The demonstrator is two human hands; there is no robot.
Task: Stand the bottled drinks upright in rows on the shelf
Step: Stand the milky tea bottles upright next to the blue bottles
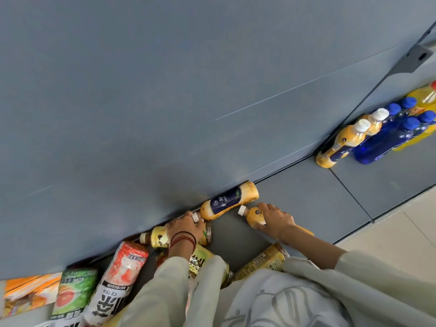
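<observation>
Grey shelf (306, 197), bottles lying at its back edge.
Left hand (186, 228) seems to pinch the neck of the back bottle (230, 200); right hand (274, 219) grips the front bottle (253, 215); bare shelf runs to the upright row (377, 135).

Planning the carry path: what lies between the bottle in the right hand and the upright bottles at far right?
Head view: only bare grey shelf lies between the bottle in the right hand and the upright bottles.
</observation>
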